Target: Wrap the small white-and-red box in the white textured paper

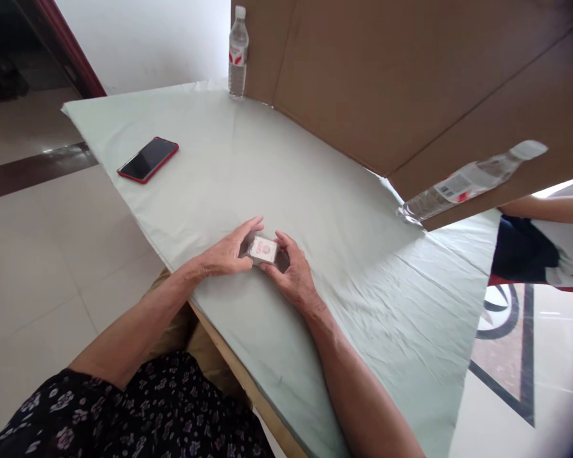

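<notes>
A small white box is over the green bench.
The right hand has its grip clamped on the box's side. The left hand curls by the other side, but I cannot tell if that grip pinches it.

1. A phone with a black screen and a red case lies near the left edge of the bench.
2. A pale green cloth covers the bench top, with little wrinkles.
3. A big brown board stands up on the far side.
4. A clear bottle with a white cap stands by the board.
5. Another clear bottle is by the board's right part and looks slanted.
6. Another person's arm shows on the right.
7. Shiny pale tiles cover the floor.
</notes>
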